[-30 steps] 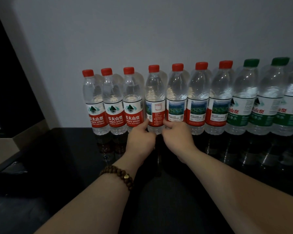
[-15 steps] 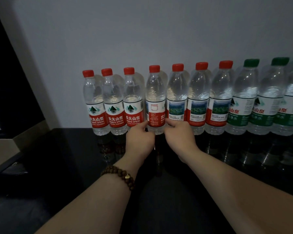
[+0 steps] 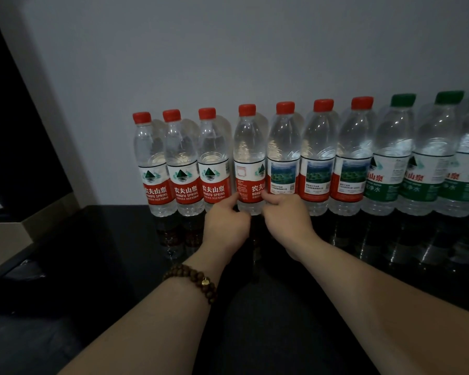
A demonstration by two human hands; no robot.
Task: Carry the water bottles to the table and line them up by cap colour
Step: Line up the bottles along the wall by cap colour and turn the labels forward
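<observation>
**Both hands on the fourth red cap**

At the far left I see a cardboard box (image 3: 3, 236) beside the black table (image 3: 106, 253). One row of bottles stands along the table's back edge, against the wall (image 3: 228, 50). First come three red-capped bottles (image 3: 184, 169), logos facing me. My left hand (image 3: 226, 226), a bead bracelet (image 3: 192, 280) on its wrist, has its fingers curled and one fingertip pressed to the lower left of the fourth bottle (image 3: 249, 158). That bottle stands upright in the row, its label turned partway. My right hand (image 3: 284, 220), fingers also curled, grips its lower right side. Next stand three more red-capped ones (image 3: 318, 158) showing landscape panels, then the green-capped bottles (image 3: 393, 158), running off the right edge.
</observation>
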